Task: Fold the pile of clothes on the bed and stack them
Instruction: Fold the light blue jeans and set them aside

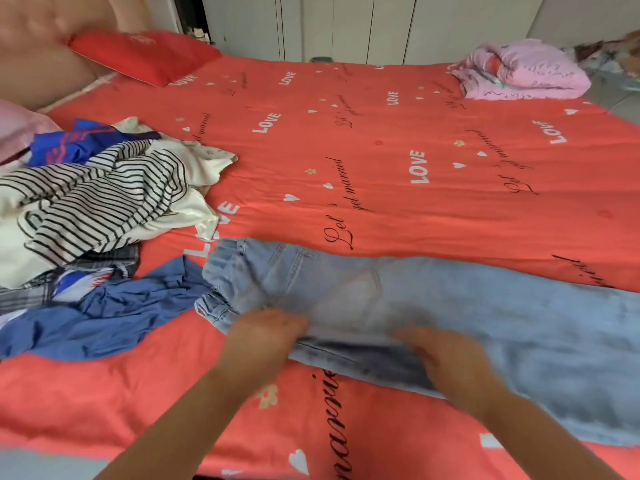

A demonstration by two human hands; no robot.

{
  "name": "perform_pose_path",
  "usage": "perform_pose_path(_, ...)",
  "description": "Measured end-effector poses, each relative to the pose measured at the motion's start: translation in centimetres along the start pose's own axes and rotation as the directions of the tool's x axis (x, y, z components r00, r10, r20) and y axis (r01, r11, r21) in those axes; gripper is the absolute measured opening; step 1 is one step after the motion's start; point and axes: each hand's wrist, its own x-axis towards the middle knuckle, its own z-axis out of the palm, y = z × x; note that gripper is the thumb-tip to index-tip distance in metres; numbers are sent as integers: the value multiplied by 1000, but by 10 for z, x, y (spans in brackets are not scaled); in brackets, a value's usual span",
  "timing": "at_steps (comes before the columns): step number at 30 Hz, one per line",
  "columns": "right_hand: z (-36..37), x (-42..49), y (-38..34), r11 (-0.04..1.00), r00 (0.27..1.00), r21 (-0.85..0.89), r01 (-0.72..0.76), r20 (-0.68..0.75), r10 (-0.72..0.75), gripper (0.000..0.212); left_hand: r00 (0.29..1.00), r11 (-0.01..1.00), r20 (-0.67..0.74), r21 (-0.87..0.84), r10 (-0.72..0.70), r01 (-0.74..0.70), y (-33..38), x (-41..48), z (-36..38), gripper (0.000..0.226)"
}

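Both hands, left hand (266,336) and right hand (446,362), are resting apart on the jeans (433,292), at their near edge; blur is hiding the grip. Unfolded pile (104,199) is lying left of the jeans. Advisable: aligning leg seams before creasing.

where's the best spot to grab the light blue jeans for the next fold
Probably grip the jeans by the waistband at their left end, coming from the near left: they lie flat, legs running right out of view, so the waist is the reachable thick edge.
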Motion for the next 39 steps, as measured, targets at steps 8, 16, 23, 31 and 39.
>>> perform_pose_path(8, 17, 5, -24, 992, 959, 74, -99, 273, 76, 33, 928, 919, 147, -152, -343, 363, -15, -7, -4, 41)
perform_pose_path(16, 63, 36, -36, 978, 969, 46, -203, 151, 194, 80, 496, 420, 307, -283, -812, 863, -99, 17, 22, 73)
perform_pose_path(23, 88, 33, -33, 957, 926, -85, -278, 240, 291, 84, 364, 56, 646, -445, -671, 894, -134, 19, 29, 75)
perform_pose_path(31, 85, 34, -37, 952, 924, -134, -276, 234, 301, 88, 513, 307, 371, -489, -774, 817, -110, 27, 18, 57)
perform_pose_path(39, 67, 48, -66, 979, 942, -64, -192, 266, 202, 111, 515, 482, 12, -332, -857, 811, -116, 8, -51, 56)
